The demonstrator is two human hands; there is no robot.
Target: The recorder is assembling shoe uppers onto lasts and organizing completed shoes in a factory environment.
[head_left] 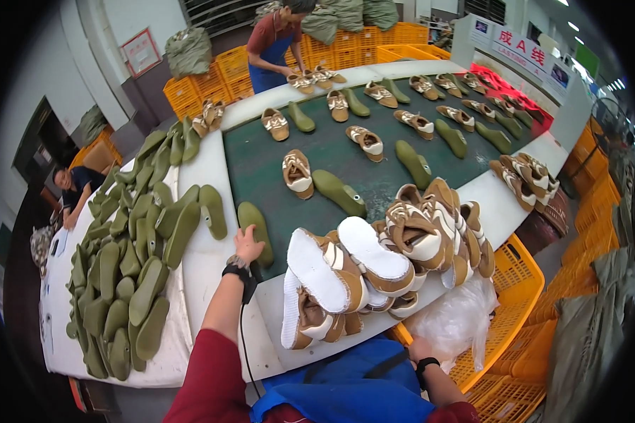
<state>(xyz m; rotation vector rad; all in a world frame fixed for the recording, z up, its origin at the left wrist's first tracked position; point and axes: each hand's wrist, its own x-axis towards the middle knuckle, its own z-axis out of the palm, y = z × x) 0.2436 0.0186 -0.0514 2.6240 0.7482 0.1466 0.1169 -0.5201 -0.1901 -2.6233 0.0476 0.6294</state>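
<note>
My left hand [248,245] is closed on the near end of a green shoe last [254,222], which lies at the left edge of the green conveyor belt [254,162]. Low at the right, my right hand [423,349] is beside the rim of a yellow crate [518,271] and a clear plastic bag [455,317]; its fingers are mostly hidden. Between my arms, brown and white sneakers [420,225] are piled on the white table edge. Two white soles [317,271] face upward on the near side of this pile.
Many green lasts [109,268] are heaped on the white table at left. Sneakers and lasts stand in rows along the belt. A person in a blue apron [271,60] handles sneakers at the far side; another person [77,187] sits at left. Yellow crates [585,233] stack up at right.
</note>
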